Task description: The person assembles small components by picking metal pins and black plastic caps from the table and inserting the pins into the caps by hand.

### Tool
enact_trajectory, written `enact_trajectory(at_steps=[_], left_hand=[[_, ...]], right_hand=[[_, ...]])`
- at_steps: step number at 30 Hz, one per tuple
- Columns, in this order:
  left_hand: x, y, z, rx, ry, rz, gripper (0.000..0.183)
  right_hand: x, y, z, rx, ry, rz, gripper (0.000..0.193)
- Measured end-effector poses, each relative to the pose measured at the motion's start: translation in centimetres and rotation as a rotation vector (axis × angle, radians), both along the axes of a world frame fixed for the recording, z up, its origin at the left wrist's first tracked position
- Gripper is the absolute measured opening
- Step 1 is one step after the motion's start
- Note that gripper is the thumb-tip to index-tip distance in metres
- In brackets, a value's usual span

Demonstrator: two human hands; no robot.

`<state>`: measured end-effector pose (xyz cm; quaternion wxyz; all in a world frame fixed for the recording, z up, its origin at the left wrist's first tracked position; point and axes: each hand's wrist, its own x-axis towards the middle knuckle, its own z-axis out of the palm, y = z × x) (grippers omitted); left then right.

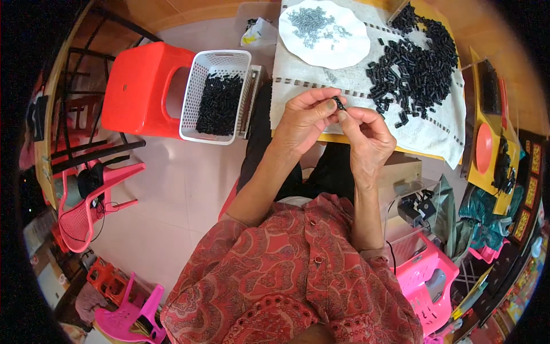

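Between the fingertips of both hands is a small black plastic piece point(339, 104), held over the near edge of the towel-covered table. My left hand point(309, 117) pinches it from the left with thumb and forefinger. From the right, my right hand point(366, 135) pinches its lower end, the other fingers curled in. Beyond my right hand, a big heap of similar black pieces point(409, 74) spreads over the white towel point(349, 80). A white scalloped plate point(349, 57) lies at the far left of the table, with many small silvery metal parts point(312, 24) on it.
Left of the table, a white perforated basket point(188, 114) holds many black pieces, beside a red plastic stool point(143, 86). Pink chairs stand at the left point(80, 212) and lower right point(427, 281). A yellow stand with a coral-red disc point(484, 148) is at the right.
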<state>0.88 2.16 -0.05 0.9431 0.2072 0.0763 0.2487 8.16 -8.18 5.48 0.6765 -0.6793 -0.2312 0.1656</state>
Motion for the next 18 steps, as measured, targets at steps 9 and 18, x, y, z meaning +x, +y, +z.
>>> enact_trajectory(at_steps=[9,18], left_hand=[[-0.06,0.14,0.28,0.036,-0.018,0.003,0.024],[-0.02,-0.17,-0.04,-0.028,-0.064,0.007,0.024]], right_hand=[[0.02,0.12,-0.81,0.036,-0.157,0.020,0.011],[-0.38,0.23,-0.53,0.032,-0.136,0.016,0.010]])
